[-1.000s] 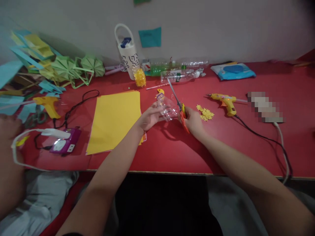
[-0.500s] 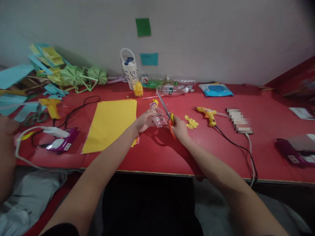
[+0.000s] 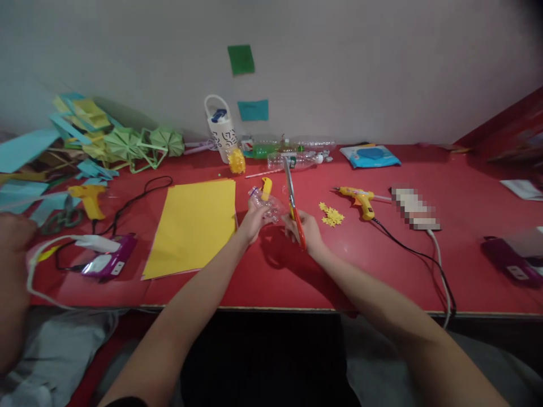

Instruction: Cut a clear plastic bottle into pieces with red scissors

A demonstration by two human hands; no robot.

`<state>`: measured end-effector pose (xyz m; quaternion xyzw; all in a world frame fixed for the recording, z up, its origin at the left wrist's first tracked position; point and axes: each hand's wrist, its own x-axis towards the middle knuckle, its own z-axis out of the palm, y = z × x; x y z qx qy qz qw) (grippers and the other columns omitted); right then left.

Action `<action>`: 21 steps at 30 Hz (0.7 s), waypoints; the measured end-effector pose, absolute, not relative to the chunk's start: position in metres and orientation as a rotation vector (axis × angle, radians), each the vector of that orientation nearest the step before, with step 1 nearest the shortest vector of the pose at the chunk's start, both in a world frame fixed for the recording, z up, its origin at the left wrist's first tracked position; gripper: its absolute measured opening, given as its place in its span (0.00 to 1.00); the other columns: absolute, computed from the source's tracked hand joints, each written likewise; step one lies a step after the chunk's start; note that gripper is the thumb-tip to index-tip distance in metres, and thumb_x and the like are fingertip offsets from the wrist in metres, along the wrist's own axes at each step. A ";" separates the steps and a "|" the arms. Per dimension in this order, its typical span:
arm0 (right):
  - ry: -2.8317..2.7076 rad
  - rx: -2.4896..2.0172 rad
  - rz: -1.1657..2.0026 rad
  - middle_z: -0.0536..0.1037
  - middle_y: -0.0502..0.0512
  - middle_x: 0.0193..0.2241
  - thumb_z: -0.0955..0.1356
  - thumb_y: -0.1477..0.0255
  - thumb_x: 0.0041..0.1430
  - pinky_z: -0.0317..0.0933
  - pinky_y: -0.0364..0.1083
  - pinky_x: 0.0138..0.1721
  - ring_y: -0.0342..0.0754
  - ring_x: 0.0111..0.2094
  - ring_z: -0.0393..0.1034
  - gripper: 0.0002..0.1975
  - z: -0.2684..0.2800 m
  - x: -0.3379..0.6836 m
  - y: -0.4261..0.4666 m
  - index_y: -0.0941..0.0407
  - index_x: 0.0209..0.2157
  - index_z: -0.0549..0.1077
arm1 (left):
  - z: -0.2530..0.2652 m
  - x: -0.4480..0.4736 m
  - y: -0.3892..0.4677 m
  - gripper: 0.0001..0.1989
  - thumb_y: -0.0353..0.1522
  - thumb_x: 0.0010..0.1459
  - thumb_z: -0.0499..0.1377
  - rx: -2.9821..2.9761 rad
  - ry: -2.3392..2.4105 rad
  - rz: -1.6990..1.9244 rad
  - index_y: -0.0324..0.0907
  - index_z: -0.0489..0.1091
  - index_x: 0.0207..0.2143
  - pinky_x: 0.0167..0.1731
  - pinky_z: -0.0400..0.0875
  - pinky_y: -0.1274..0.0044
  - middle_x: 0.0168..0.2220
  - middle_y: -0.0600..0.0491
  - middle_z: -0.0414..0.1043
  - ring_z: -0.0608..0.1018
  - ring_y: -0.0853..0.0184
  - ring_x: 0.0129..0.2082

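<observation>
My left hand (image 3: 253, 223) is closed on a crumpled piece of clear plastic bottle (image 3: 274, 209) above the red table. Just to its right, my right hand (image 3: 309, 233) holds scissors (image 3: 291, 192) with red and yellow handles. Their blades point away from me, close together, rising past the plastic's right side. The right fingertips are near the plastic's edge; I cannot tell whether they touch it. Behind the plastic is a yellow utility knife (image 3: 266, 187), partly covered by it. Small yellow star cut-outs (image 3: 331, 215) lie in a pile right of my right hand.
Yellow sheets (image 3: 195, 226) lie to the left. Glue guns (image 3: 358, 199) with cords rest on both sides, near purple power strips (image 3: 111, 263). Plastic bottles (image 3: 292, 160) and a white tumbler (image 3: 223, 135) line the wall. Another person's arm (image 3: 12, 271) reaches in at the left edge.
The scissors have turned more upright, and their blades have come away from the plastic piece. My right hand has shifted slightly nearer to me. The utility knife shows more. The view has tilted a little.
</observation>
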<state>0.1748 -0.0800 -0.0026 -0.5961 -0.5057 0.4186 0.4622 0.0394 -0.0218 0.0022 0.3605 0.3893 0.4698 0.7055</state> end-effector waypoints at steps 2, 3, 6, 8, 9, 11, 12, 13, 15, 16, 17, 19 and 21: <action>-1.217 -1.471 1.037 0.67 0.44 0.12 0.67 0.54 0.49 0.51 0.42 0.15 0.41 0.13 0.57 0.17 -0.003 0.173 -0.078 0.52 0.24 0.62 | 0.001 0.038 -0.024 0.23 0.24 0.44 0.60 0.776 0.840 1.050 0.49 0.57 0.42 0.41 0.71 0.73 0.34 0.63 0.74 0.78 0.71 0.33; -1.207 -1.474 1.040 0.67 0.44 0.12 0.67 0.55 0.48 0.51 0.41 0.15 0.41 0.13 0.57 0.16 -0.004 0.173 -0.078 0.52 0.23 0.62 | 0.000 0.037 -0.025 0.25 0.23 0.42 0.60 0.763 0.819 1.049 0.49 0.57 0.42 0.44 0.71 0.71 0.35 0.63 0.74 0.78 0.71 0.34; -1.188 -1.486 1.051 0.67 0.44 0.12 0.67 0.56 0.49 0.51 0.41 0.15 0.41 0.12 0.57 0.15 -0.003 0.171 -0.079 0.52 0.24 0.63 | -0.002 0.035 -0.027 0.26 0.23 0.40 0.61 0.730 0.754 1.054 0.49 0.58 0.41 0.49 0.70 0.68 0.36 0.62 0.74 0.78 0.68 0.38; -1.179 -1.496 1.045 0.66 0.44 0.13 0.66 0.58 0.49 0.51 0.41 0.15 0.41 0.12 0.57 0.13 -0.002 0.168 -0.080 0.52 0.25 0.63 | -0.003 0.036 -0.027 0.22 0.27 0.44 0.63 0.701 0.766 1.071 0.48 0.57 0.39 0.50 0.70 0.66 0.36 0.61 0.74 0.79 0.66 0.40; -1.176 -1.500 1.037 0.66 0.44 0.13 0.66 0.58 0.49 0.51 0.41 0.15 0.41 0.13 0.56 0.12 -0.002 0.167 -0.081 0.52 0.25 0.63 | -0.004 0.037 -0.027 0.20 0.28 0.47 0.63 0.684 0.788 1.086 0.48 0.56 0.38 0.50 0.69 0.66 0.36 0.61 0.74 0.79 0.66 0.41; -1.183 -1.503 1.020 0.65 0.44 0.14 0.65 0.59 0.48 0.51 0.42 0.15 0.41 0.13 0.56 0.11 -0.003 0.164 -0.083 0.52 0.26 0.63 | -0.005 0.040 -0.027 0.17 0.29 0.50 0.61 0.656 0.835 1.110 0.48 0.55 0.37 0.50 0.70 0.66 0.36 0.60 0.73 0.79 0.66 0.41; -1.193 -1.502 1.012 0.65 0.44 0.14 0.64 0.60 0.48 0.51 0.42 0.16 0.42 0.14 0.56 0.11 -0.004 0.163 -0.084 0.52 0.27 0.63 | -0.005 0.041 -0.026 0.16 0.28 0.51 0.60 0.646 0.844 1.117 0.48 0.54 0.36 0.50 0.70 0.67 0.35 0.60 0.73 0.79 0.67 0.40; -1.206 -1.501 1.001 0.65 0.44 0.14 0.64 0.60 0.48 0.51 0.42 0.16 0.42 0.14 0.56 0.10 -0.005 0.162 -0.084 0.52 0.27 0.62 | -0.005 0.041 -0.026 0.16 0.27 0.51 0.59 0.637 0.836 1.118 0.48 0.54 0.36 0.49 0.71 0.67 0.34 0.60 0.73 0.79 0.67 0.39; -1.240 -1.503 0.966 0.64 0.44 0.15 0.63 0.59 0.48 0.52 0.42 0.18 0.43 0.16 0.57 0.10 -0.009 0.161 -0.084 0.51 0.26 0.62 | -0.005 0.042 -0.026 0.16 0.26 0.49 0.58 0.614 0.795 1.112 0.48 0.55 0.37 0.47 0.72 0.69 0.32 0.60 0.72 0.78 0.68 0.36; -1.257 -1.506 0.940 0.63 0.44 0.15 0.63 0.59 0.48 0.52 0.43 0.19 0.43 0.17 0.57 0.11 -0.010 0.161 -0.083 0.51 0.26 0.62 | -0.005 0.042 -0.026 0.16 0.26 0.48 0.57 0.599 0.778 1.110 0.48 0.55 0.37 0.46 0.72 0.69 0.31 0.60 0.71 0.78 0.68 0.35; -1.275 -1.509 0.910 0.62 0.44 0.16 0.63 0.59 0.47 0.52 0.43 0.21 0.43 0.19 0.57 0.11 -0.012 0.161 -0.082 0.51 0.25 0.61 | -0.004 0.042 -0.026 0.17 0.26 0.46 0.58 0.587 0.771 1.110 0.48 0.56 0.38 0.44 0.72 0.70 0.31 0.60 0.71 0.78 0.68 0.34; -1.312 -1.518 0.848 0.61 0.44 0.17 0.63 0.59 0.46 0.52 0.43 0.23 0.43 0.21 0.56 0.11 -0.014 0.162 -0.082 0.51 0.24 0.60 | -0.004 0.041 -0.026 0.19 0.26 0.45 0.58 0.580 0.781 1.107 0.48 0.56 0.39 0.42 0.73 0.71 0.30 0.60 0.70 0.78 0.68 0.33; -1.348 -1.534 0.796 0.59 0.43 0.17 0.64 0.59 0.45 0.50 0.43 0.25 0.43 0.22 0.53 0.12 -0.015 0.162 -0.082 0.51 0.23 0.59 | -0.003 0.041 -0.027 0.20 0.27 0.44 0.59 0.605 0.787 1.107 0.48 0.57 0.40 0.39 0.73 0.73 0.30 0.60 0.70 0.78 0.68 0.32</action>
